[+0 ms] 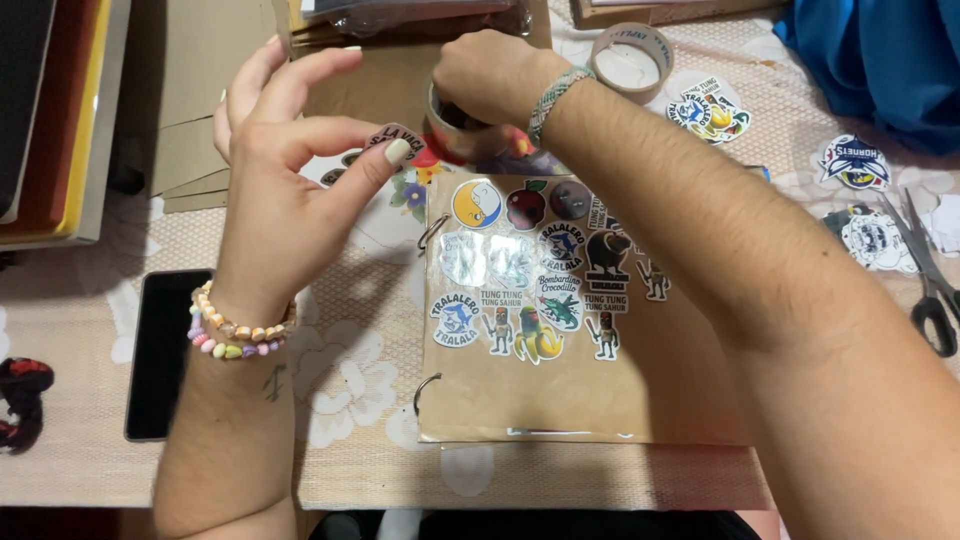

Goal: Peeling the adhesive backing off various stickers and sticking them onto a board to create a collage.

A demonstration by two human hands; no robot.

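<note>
Two hands busy: left hand (pixel 285 150) grip pinches black-edged sticker (pixel 392 137), right hand (pixel 490 75) clasps tape roll (pixel 447 118).

Setting: a home craft table. The table (pixel 90 470) carries a beige floral cloth. Under the right forearm lies a ring-bound kraft page (pixel 560 400) covered with stickers (pixel 540 290). Loose stickers (pixel 855 165) and scissors (pixel 930 290) lie right of that arm. A tape roll (pixel 632 60) sits just beyond the right hand (pixel 490 75). Cardboard sheets (pixel 190 90) lie beyond the left hand (pixel 285 170); a phone (pixel 160 350) lies left of its wrist. Blue fabric (pixel 880 60) occupies the far right corner.
</note>
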